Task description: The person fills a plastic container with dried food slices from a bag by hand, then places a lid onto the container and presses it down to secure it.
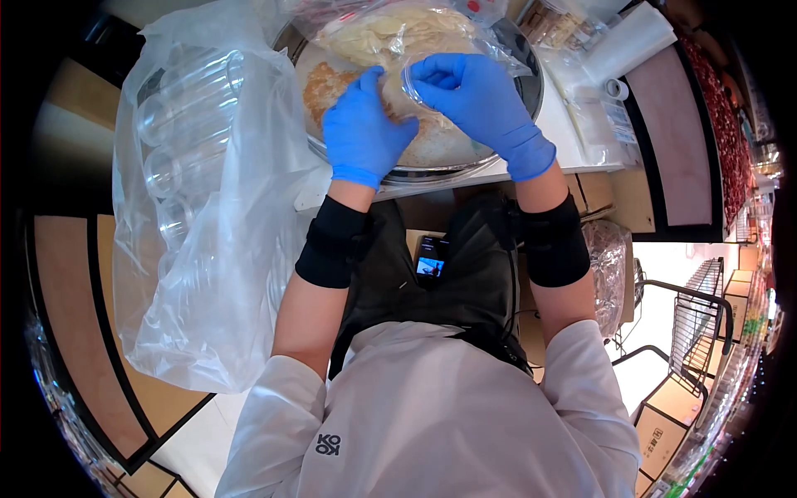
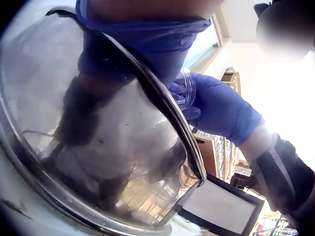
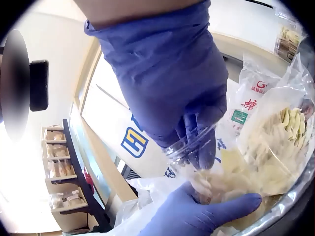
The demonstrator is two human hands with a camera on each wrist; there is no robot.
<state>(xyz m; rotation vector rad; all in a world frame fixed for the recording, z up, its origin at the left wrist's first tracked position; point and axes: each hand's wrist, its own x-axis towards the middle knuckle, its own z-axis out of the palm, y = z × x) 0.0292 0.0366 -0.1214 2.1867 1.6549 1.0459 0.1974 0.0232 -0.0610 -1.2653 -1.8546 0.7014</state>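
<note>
My gloved left hand [image 1: 365,133] holds a clear plastic jar [image 3: 189,152] over a large metal basin [image 1: 535,104]. In the right wrist view, the left thumb [image 3: 234,209] lies along the lower part of the jar, where pale thin slices [image 3: 211,184] show through. My gloved right hand [image 1: 477,100] reaches over from the other side, its fingers extended into the jar's threaded mouth. Through the plastic, the fingertips appear close above the slices. A clear bag of pale slices [image 1: 398,33] lies at the basin's far side, and brownish crumbs [image 1: 328,87] cover part of the basin floor.
On the left, a big translucent bag [image 1: 249,307] contains several empty clear jars [image 1: 191,116]. Plastic bags and a white roll [image 1: 635,37] lie to the right on the white counter [image 1: 581,108]. A phone [image 1: 432,257] rests between the person's legs. Wire shopping baskets [image 1: 697,315] stand at right.
</note>
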